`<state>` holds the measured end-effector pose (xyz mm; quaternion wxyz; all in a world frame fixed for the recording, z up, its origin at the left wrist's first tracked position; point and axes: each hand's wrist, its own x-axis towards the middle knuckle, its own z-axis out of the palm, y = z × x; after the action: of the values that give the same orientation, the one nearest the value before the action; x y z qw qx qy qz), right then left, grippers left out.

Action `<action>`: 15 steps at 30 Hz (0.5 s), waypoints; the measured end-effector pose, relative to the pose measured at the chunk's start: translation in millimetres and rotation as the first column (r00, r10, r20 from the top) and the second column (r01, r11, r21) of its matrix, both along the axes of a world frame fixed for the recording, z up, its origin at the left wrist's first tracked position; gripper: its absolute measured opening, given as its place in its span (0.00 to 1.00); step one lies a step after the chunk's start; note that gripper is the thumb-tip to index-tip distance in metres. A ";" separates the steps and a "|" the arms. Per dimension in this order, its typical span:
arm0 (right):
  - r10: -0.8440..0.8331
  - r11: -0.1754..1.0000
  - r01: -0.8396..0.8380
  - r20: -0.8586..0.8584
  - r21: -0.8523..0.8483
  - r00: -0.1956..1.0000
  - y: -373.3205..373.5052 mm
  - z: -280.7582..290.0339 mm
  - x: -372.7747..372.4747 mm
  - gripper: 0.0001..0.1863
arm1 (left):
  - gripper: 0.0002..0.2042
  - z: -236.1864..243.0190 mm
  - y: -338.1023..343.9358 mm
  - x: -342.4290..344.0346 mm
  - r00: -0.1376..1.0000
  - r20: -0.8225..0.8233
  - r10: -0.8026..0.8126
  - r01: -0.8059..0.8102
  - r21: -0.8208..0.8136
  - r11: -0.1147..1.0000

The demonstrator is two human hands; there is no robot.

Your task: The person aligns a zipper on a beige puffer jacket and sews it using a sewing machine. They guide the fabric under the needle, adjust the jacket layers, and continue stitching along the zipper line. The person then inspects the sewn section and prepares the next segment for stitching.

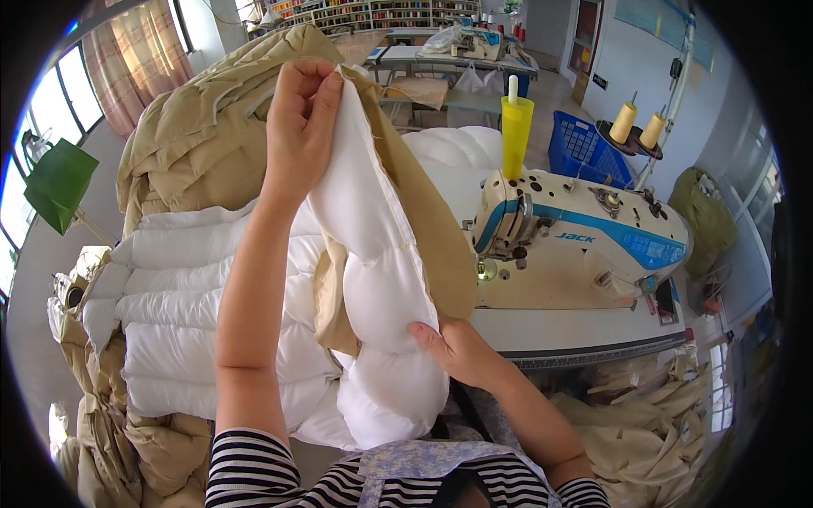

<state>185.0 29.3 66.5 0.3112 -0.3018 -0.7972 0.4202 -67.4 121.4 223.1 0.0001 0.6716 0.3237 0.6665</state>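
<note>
A quilted, padded garment piece (385,296), white on one face and tan on the other, hangs between my hands in front of me. My left hand (303,114) is raised high and pinches its upper corner. Lower down on the right edge, my right hand (457,351) grips the piece, thumb on the white side and fingers hidden behind. The tan fabric (432,229) shows along the right side of the seam edge. More white quilted padding (186,296) lies on the table to the left, under my left forearm.
A sewing machine (584,233) stands on its table to the right, with a yellow cup (517,140) on top and thread cones (623,124) behind. Tan padded pieces (199,127) are heaped at far left. A blue crate (584,148) sits beyond; tan fabric (635,423) lies lower right.
</note>
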 end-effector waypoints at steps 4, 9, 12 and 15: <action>-0.351 0.794 0.281 0.030 0.539 0.936 2.3 14.4 -9.1 0.20 | 0.08 44.8 -15.7 -31.4 0.982 -0.042 0.183 -0.174 0.165 0.971; 0.087 0.763 -0.061 -0.008 0.644 0.996 -37.7 34.4 -34.1 0.21 | 0.10 75.3 -17.5 -57.0 0.920 -0.065 0.386 -0.366 0.208 0.907; 0.009 0.771 -0.050 0.068 0.634 0.998 -46.9 34.3 -47.6 0.22 | 0.11 83.1 -15.9 -67.2 0.884 -0.119 0.453 -0.410 0.272 0.871; -0.359 0.740 0.097 0.269 0.665 0.894 -29.2 34.1 -50.5 0.18 | 0.11 86.2 -21.4 -77.4 0.885 -0.078 0.459 -0.428 0.253 0.868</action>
<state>134.5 0.1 100.5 0.2842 -0.3511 -0.8920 0.0166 -144.8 100.0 309.2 -0.2525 0.6182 0.3901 0.6339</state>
